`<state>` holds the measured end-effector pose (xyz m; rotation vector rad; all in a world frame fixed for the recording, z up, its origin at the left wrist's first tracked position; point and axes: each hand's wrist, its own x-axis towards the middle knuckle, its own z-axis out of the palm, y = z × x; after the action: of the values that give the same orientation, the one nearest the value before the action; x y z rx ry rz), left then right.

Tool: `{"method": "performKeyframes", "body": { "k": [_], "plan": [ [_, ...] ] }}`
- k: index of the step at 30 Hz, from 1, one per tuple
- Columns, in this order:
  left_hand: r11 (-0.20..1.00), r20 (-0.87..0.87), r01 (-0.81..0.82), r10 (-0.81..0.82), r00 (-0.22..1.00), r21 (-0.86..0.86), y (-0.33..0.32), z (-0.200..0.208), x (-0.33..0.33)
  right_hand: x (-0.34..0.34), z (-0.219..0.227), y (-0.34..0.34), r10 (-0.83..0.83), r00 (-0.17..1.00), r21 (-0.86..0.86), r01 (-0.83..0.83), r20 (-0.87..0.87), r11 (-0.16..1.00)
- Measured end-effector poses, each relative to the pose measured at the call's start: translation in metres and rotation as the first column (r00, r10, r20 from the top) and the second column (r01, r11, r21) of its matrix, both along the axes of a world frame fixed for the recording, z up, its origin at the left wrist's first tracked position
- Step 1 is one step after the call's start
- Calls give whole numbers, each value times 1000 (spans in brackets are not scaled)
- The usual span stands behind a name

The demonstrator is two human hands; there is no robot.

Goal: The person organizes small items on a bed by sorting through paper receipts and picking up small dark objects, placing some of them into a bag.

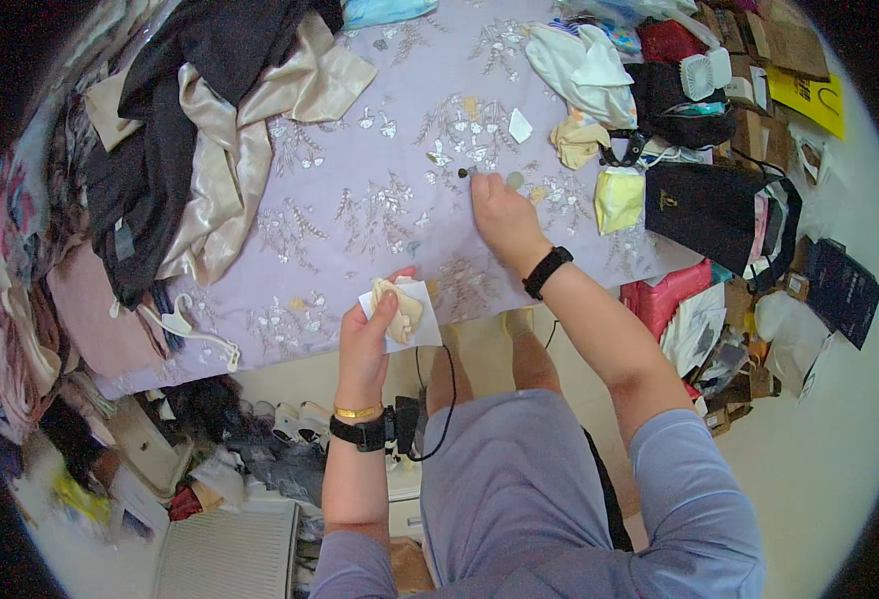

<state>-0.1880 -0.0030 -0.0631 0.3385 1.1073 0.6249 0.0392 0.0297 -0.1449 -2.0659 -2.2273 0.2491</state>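
Observation:
My left hand [363, 347] is closed on a small beige cloth [400, 317], the thumb pressing on top of it. A white square sheet [423, 297] lies under that cloth in the same hand. Farther forward, my right hand [509, 222] reaches onto the lilac floral tablecloth [359, 265], fingers drawn together and mostly hidden from above. Beside its fingertips are a small dark round piece [462, 173] and a small greenish disc [515, 180]. Whatever the right fingers hold is too small to make out. A white angular piece [520, 126] lies just beyond.
Black and champagne satin garments [215, 190] heap at the left, near a white hanger [185, 324]. On the right are a yellow packet [620, 200], a black paper bag [697, 212], a white cloth [584, 75] and a white hair claw [705, 74]. Boxes crowd beyond.

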Motion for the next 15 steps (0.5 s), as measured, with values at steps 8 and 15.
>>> {"method": "performKeyframes", "body": {
  "k": [8,15],
  "plan": [
    [998,-17,63,-62,998,27,2,1,-1,24,-13,8,294,955,129,-296,35,946],
    [997,-25,60,-59,998,41,-1,3,-10,20,22,16,44,967,-65,-62,-249,996]
  ]
}}
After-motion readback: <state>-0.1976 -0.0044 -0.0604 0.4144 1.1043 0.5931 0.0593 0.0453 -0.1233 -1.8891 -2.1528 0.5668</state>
